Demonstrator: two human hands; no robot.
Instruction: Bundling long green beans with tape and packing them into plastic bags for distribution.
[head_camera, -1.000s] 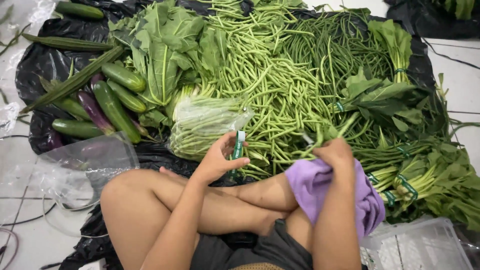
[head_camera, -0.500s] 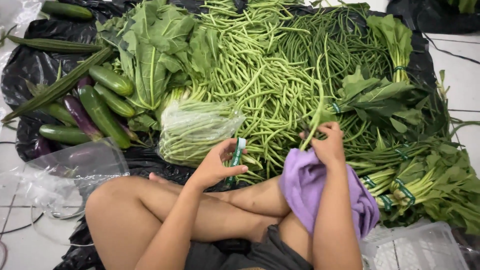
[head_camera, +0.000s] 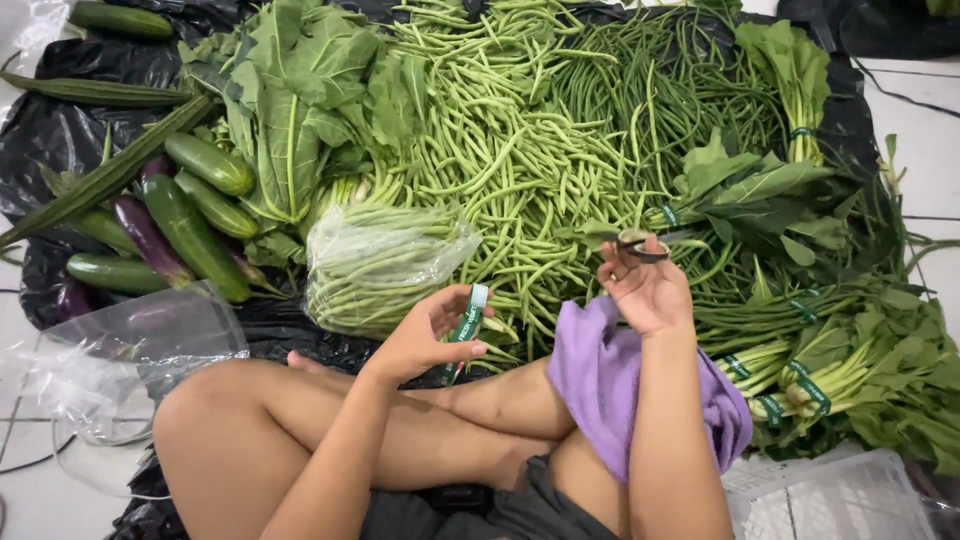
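Note:
My left hand (head_camera: 428, 333) holds a roll of green tape (head_camera: 466, 319) edge-on, just in front of a clear plastic bag filled with green beans (head_camera: 380, 262). My right hand (head_camera: 648, 285) is raised palm-up over the bean pile and pinches a short dark strip of tape (head_camera: 640, 245) between thumb and fingers. A purple cloth (head_camera: 600, 375) lies over my right knee, under that forearm. My crossed bare legs fill the lower middle.
A large heap of loose green beans (head_camera: 520, 140) lies on black plastic sheeting (head_camera: 60, 120). Cucumbers (head_camera: 195, 235), purple eggplants and ridged gourds lie left, leafy greens (head_camera: 290, 110) behind. Banded bundles of greens (head_camera: 850, 350) lie right. A clear empty bag (head_camera: 110, 360) and white crate (head_camera: 840, 495) sit near.
My right hand has lifted off the purple cloth and turned palm-up, now showing a tape strip at the fingertips. The left hand has stayed by the tape roll. The camera has tilted slightly.

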